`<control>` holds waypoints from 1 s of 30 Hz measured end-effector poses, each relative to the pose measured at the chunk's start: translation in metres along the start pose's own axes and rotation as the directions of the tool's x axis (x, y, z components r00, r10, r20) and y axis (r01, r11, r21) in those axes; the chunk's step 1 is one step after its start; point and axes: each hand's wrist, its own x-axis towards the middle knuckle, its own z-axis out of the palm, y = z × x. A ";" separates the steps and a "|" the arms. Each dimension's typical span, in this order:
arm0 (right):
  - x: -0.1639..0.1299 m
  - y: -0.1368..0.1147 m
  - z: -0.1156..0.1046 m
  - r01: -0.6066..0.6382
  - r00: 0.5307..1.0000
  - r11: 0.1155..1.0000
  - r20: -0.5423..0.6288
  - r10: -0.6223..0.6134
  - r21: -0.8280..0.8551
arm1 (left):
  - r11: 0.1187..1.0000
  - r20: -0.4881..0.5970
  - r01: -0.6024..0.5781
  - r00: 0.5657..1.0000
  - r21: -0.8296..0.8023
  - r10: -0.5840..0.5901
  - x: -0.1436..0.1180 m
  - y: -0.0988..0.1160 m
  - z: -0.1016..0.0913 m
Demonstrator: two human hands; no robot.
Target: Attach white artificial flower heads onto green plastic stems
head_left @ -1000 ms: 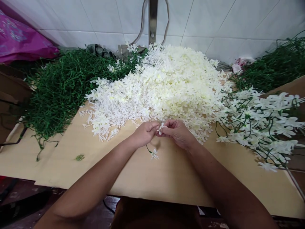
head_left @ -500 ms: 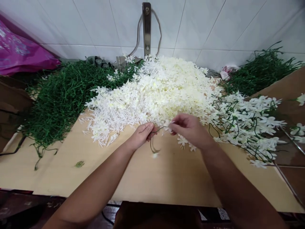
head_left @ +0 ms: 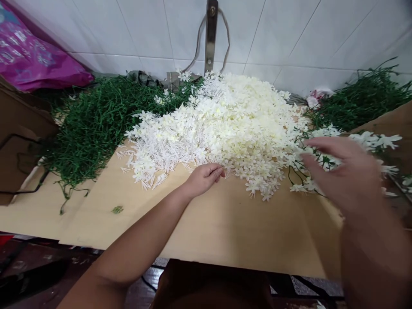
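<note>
My left hand (head_left: 207,177) rests at the front edge of a heap of loose white artificial flowers (head_left: 244,124). Its fingers are closed with the thumb pressed on them; what they hold, if anything, is hidden. Out to the right, my right hand (head_left: 344,171) is over white flowers on green stems (head_left: 299,176), slightly blurred. A gap shows between its thumb and fingers, with nothing visible in it. That hand and forearm cover much of the stemmed flowers.
Green plastic stems (head_left: 96,124) are heaped at the left, and more stems (head_left: 370,103) at the back right. A purple bag (head_left: 41,60) sits at the back left above a cardboard box (head_left: 22,120). A metal bracket (head_left: 211,38) stands against the tiled wall (head_left: 257,34).
My right hand has moved away from my left, rightward to the stemmed flowers, and its fingers have parted. The stemmed flower between my hands no longer shows there. The view has shifted slightly.
</note>
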 end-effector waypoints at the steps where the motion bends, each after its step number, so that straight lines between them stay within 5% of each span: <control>1: -0.004 -0.014 0.019 0.141 0.985 0.988 0.089 -0.146 0.062 | 1.000 -0.011 -0.006 1.000 -0.031 0.005 0.000 0.000 0.000; 3: -0.011 -0.042 0.055 0.289 0.918 0.953 0.255 -0.304 0.093 | 0.995 -0.042 -0.019 0.999 -0.093 0.015 0.000 0.000 -0.001; 7: -0.023 -0.069 0.102 0.342 0.819 0.937 0.466 -0.334 0.070 | 0.988 -0.094 -0.046 0.995 -0.147 0.033 0.000 0.000 -0.003; 9: -0.027 -0.068 0.111 0.328 0.824 0.943 0.472 -0.313 0.054 | 0.988 -0.100 -0.064 0.994 -0.140 0.050 0.001 0.000 -0.003; 14: -0.022 -0.062 0.110 0.188 0.925 0.967 0.299 -0.233 0.172 | 0.992 -0.120 -0.099 0.989 -0.079 0.090 0.001 0.002 -0.002; 18: -0.002 -0.073 0.111 -0.031 0.968 0.952 0.247 -0.048 0.305 | 0.981 -0.345 -0.192 0.923 -0.025 0.172 -0.002 0.004 -0.005; 24: 0.030 -0.096 0.142 -0.070 0.934 0.968 0.357 -0.022 0.243 | 0.955 -0.666 -0.265 0.737 -0.134 0.111 0.002 -0.005 -0.027; 27: 0.035 -0.105 0.155 -0.044 0.901 0.994 0.433 -0.004 0.101 | 0.955 -0.706 -0.243 0.706 -0.173 0.052 0.006 -0.010 -0.034; 30: 0.037 -0.113 0.160 -0.020 0.899 1.000 0.437 0.018 0.001 | 0.960 -0.689 -0.224 0.723 -0.167 0.049 0.008 -0.010 -0.035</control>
